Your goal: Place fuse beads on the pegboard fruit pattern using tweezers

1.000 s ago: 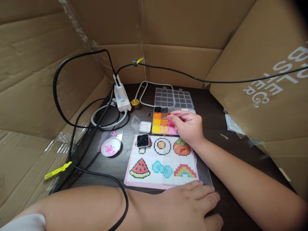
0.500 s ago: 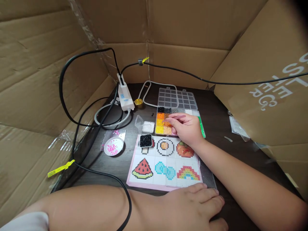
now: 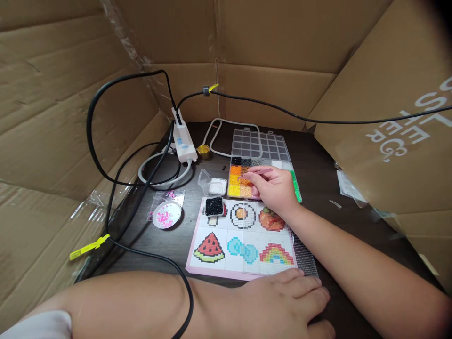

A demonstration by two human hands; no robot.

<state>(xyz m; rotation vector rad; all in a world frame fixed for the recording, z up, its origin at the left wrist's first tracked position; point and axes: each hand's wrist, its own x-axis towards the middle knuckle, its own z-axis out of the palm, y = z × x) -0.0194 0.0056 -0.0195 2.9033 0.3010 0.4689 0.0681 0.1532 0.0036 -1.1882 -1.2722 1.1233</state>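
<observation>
My right hand point(image 3: 273, 186) is closed on pink tweezers point(image 3: 262, 173), held over a divided bead box point(image 3: 235, 190) of coloured fuse beads. The tweezers' tip is by the yellow and orange compartments; whether it holds a bead is too small to tell. My left hand point(image 3: 293, 301) lies flat with fingers spread, at the near right edge of a pattern sheet point(image 3: 235, 235) showing a watermelon, egg, bow and rainbow. A clear pegboard point(image 3: 305, 256) covers the sheet's right part. An open case of black beads point(image 3: 214, 206) rests on the sheet's upper left.
A case of white beads point(image 3: 217, 186) stands behind the sheet. On the left, a white dish point(image 3: 166, 214) of pink beads rests on another pegboard point(image 3: 179, 197). A power strip point(image 3: 185, 143) and black cable point(image 3: 155, 253) flank the workspace; cardboard walls point(image 3: 275, 89) enclose it.
</observation>
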